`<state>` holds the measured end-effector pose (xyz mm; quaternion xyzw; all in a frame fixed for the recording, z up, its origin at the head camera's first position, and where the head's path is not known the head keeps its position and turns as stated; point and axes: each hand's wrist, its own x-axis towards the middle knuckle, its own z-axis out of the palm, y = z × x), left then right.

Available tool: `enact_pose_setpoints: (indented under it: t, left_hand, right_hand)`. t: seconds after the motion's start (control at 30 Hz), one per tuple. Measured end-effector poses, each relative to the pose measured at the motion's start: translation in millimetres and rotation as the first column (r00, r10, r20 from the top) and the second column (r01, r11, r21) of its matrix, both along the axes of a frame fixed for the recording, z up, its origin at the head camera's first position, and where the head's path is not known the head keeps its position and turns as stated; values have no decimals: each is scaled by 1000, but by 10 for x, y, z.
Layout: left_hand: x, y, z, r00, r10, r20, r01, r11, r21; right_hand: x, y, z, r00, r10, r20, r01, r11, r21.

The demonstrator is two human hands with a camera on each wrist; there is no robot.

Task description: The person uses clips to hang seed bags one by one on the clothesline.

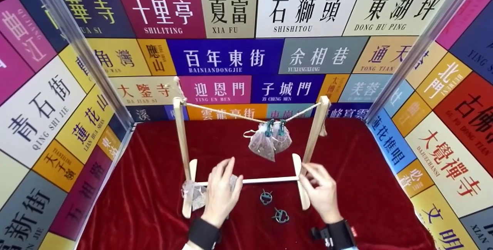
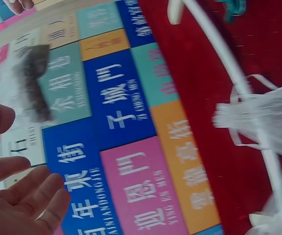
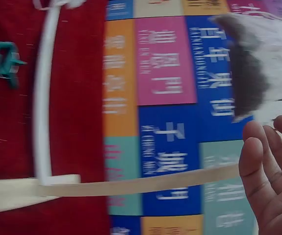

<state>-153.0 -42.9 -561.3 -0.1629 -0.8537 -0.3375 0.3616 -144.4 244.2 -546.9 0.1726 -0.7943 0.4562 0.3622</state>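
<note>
Two white mesh pouches (image 1: 263, 142) with dark contents hang from a cord (image 1: 227, 112) by green clips (image 1: 281, 126). My left hand (image 1: 221, 194) is above the near left part of the wooden frame, partly covering white pouches (image 1: 198, 195) beside its left foot. In the left wrist view its fingers (image 2: 47, 196) are spread and hold nothing. Beside the right post, my right hand (image 1: 319, 188) has loosely bent fingers and nothing visible in them. Whether it touches the post is hard to tell. Two loose green clips (image 1: 265, 197) (image 3: 6, 61) lie on the cloth between the hands.
The frame has a left post (image 1: 181, 138), a right post (image 1: 316, 134) and a white crossbar (image 1: 269, 180) low between them. Dark red cloth (image 1: 146, 173) covers the table. Panels with printed place names (image 1: 231, 57) stand behind and at both sides.
</note>
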Motion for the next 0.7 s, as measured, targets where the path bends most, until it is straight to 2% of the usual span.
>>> enact_pose_setpoints:
  t: [0.17,0.37,0.47,0.7]
  left_hand:
    - [67,34,-246,998,37,48,-34,998,-57]
    - [146,84,-466,993,61,98,-53,995,-84]
    - [182,104,-582,991,78,110,-67,993,-100]
    - [269,125,-855,992,80,102,-68,991,-118]
  right_hand:
    - [117,-130,-185,999,-36,34,36,999,-1]
    - [119,-120,-646,997,-29,78,30,1000,-8]
    - [137,-109,-824,994,-35,102,34,999,7]
    - [212,-107,-1027,986,-48,157,45,999,23]
